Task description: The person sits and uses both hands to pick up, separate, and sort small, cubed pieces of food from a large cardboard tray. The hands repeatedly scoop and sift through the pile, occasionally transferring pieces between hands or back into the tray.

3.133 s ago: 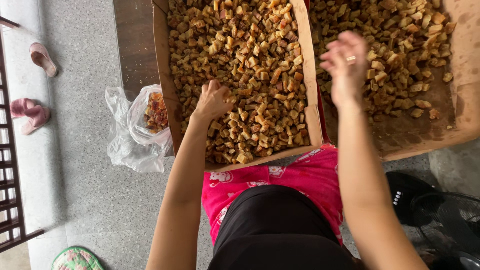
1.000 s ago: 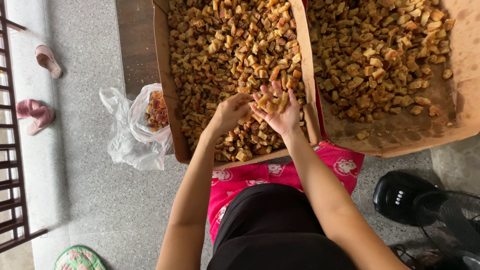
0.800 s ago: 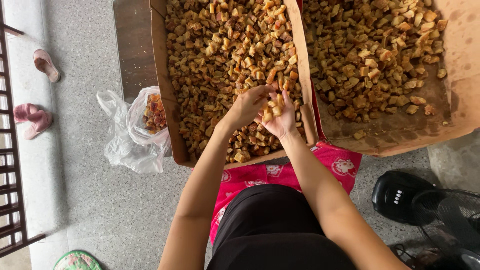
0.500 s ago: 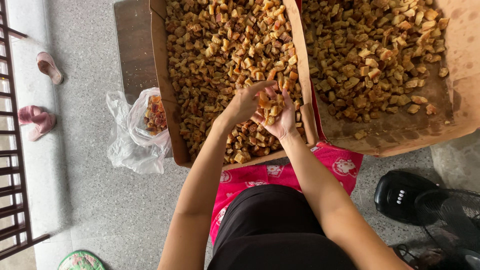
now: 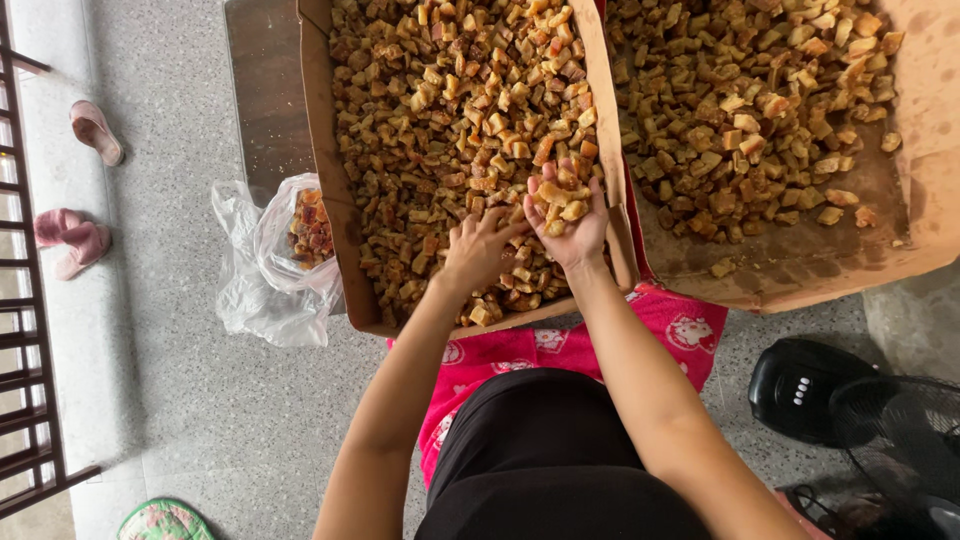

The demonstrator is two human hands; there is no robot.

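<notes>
Head view, fried chunks (image 5: 556, 198) in cupped right hand (image 5: 566, 222), left hand (image 5: 478, 250) adj.

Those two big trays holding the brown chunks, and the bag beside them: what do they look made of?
The left tray and right tray look like plain brown cardboard: matte, with folded walls and darker stains. The bag seems to be thin clear plastic, crinkled and glossy, with its contents showing through.
</notes>
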